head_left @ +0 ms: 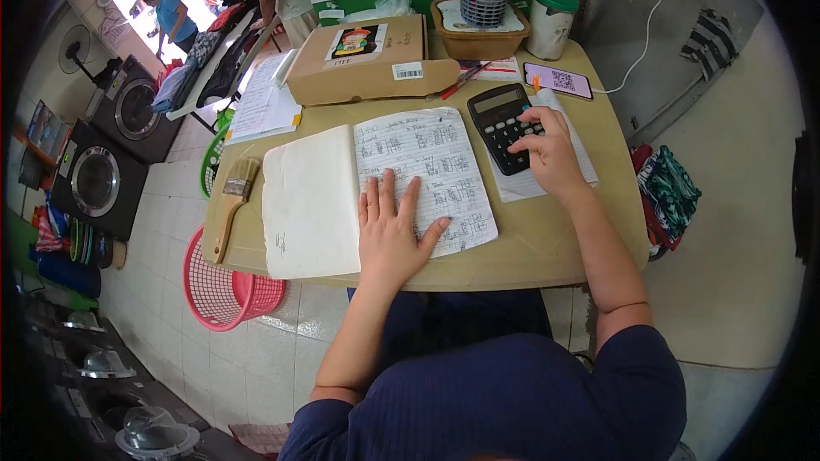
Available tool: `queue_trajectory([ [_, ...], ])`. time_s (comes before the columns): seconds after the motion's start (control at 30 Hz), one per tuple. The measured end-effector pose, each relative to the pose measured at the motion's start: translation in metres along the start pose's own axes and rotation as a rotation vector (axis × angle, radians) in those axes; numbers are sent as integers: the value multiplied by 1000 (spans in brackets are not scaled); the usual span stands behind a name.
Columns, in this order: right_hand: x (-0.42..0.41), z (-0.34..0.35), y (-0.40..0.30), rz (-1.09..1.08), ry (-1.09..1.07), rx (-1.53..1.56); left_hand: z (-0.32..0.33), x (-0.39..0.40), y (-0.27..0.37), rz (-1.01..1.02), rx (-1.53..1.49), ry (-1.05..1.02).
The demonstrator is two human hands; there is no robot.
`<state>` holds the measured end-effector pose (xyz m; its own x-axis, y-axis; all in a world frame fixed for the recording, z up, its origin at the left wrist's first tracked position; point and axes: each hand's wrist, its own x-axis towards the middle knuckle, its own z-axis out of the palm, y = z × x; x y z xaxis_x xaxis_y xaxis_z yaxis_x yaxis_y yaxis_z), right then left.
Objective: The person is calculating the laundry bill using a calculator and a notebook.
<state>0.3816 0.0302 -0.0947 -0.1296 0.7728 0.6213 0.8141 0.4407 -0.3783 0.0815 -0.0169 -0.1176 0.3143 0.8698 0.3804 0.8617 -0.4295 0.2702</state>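
My left hand (395, 230) lies flat with fingers spread on an open notebook (311, 205), covering part of its handwritten right page. The left page is nearly blank. Over a black desk calculator (500, 125) my right hand (548, 150) is bent, its fingertips at the keys and nothing held in it. Beneath the calculator rests a folded stack of lined paper (580, 147). Just beyond it a phone (560, 81), its screen lit with a printed-style code, is plugged into a white cable (650, 22).
On the yellow table (525, 237) are a paintbrush (234, 202), a cardboard box (365, 61), loose papers (266, 99), pens (458, 82), a wicker basket (480, 45) and a green-lidded jar (551, 22). A pink laundry basket (224, 288) stands below left. Front-loading machines (96, 179) and two people are farther off.
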Motion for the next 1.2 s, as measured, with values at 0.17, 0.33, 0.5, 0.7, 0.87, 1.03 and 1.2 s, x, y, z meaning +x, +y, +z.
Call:
queue_trajectory([
  [0.17, -2, 3, -4, -61, -111, -90, -2, -3, 2, -5, 9, -5],
  [0.33, 0, 18, 1, 27, 0, -79, 0, -3, 1, -1, 22, -9],
  [0.5, 1, 7, 7, -1, 14, -147, -1, -3, 0, -5, 2, 4],
  [0.7, 1, -2, 13, 218, -22, 88, 1, -4, -1, -1, 11, 20],
  [0.87, 1, -21, 33, 345, -42, 99, -1, -4, 0, -2, -16, 59],
  [1.03, 2, -26, 19, 384, -42, 96, -4, -8, 5, -48, 37, 122],
  [1.2, -1, -28, 21, 327, -147, -28, -6, -7, 9, -80, 48, 134],
])
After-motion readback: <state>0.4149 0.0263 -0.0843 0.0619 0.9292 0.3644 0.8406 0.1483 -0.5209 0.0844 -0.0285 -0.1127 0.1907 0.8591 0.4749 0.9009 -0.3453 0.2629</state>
